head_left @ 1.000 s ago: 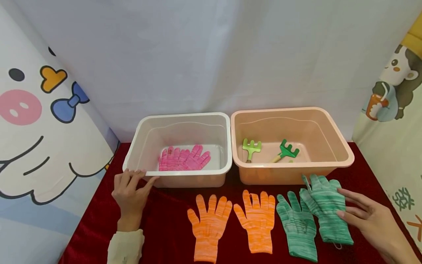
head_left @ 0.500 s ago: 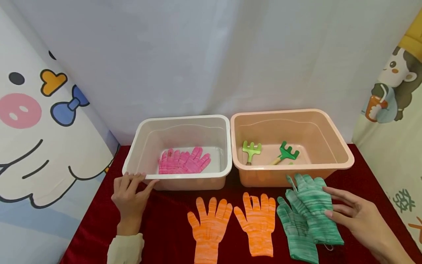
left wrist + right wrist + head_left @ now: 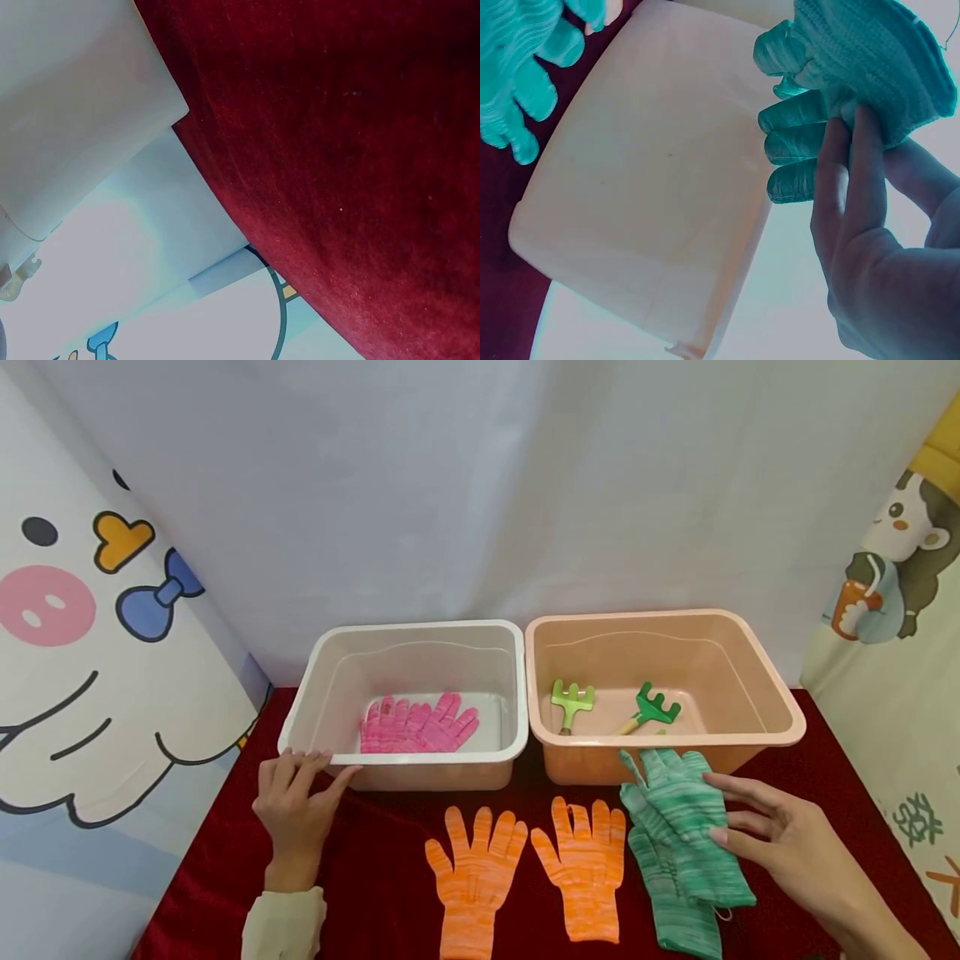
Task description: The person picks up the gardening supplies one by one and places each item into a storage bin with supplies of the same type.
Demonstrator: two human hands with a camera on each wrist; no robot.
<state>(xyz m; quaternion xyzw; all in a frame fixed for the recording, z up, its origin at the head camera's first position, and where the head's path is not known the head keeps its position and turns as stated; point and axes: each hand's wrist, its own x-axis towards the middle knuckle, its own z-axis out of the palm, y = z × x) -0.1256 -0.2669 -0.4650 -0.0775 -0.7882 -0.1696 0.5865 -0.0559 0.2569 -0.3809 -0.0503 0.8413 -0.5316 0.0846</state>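
My left hand [image 3: 296,802] holds the front left corner of a white plastic tub [image 3: 435,760], fingers over the rim and thumb along its front. In the tub lie pink knitted gloves [image 3: 420,724]. Between thumb and fingers, my right hand [image 3: 787,839] pinches the edge of a green knitted glove [image 3: 690,827]. That glove hangs over part of a second green glove [image 3: 678,918] on the table, its fingertips in front of the peach tub [image 3: 600,760]. The right wrist view shows the pinched glove [image 3: 870,67] raised beside the tub wall. My left hand is out of the left wrist view.
Two orange knitted gloves [image 3: 476,877] lie flat on the red tablecloth [image 3: 375,877], left of the green ones. Inside the peach tub are a light green toy rake [image 3: 572,697] and a dark green one [image 3: 655,703]. A pale curtain [image 3: 450,485] hangs behind.
My right hand has carried the pinched green glove to the left, so it now overlaps more of the other green glove. My left hand stays at the white tub's corner.
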